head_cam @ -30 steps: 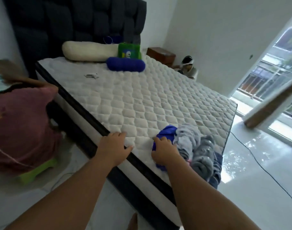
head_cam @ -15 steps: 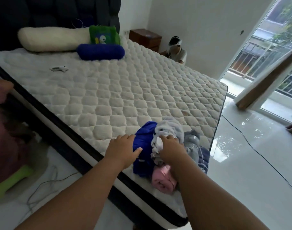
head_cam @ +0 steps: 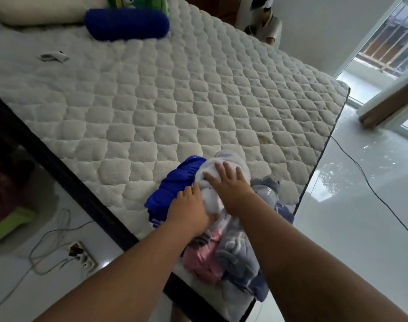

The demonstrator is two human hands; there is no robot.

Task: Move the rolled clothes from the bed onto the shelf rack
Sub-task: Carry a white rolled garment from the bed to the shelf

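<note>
colours and patterns on the bed

mattress (head_cam: 152,101) off-white, diamond-quilted, with a black side band. rolled clothes: royal blue roll (head_cam: 173,189), white roll (head_cam: 212,180), pink roll (head_cam: 203,259), grey-blue roll (head_cam: 240,254). bolster (head_cam: 126,24) deep blue; pillow (head_cam: 36,9) cream. floor (head_cam: 351,228) glossy white.

Quilted mattress (head_cam: 166,108) carries rolled clothes (head_cam: 221,228) at near corner; blue bolster (head_cam: 126,24), cream pillow (head_cam: 36,8) at head end.
</note>
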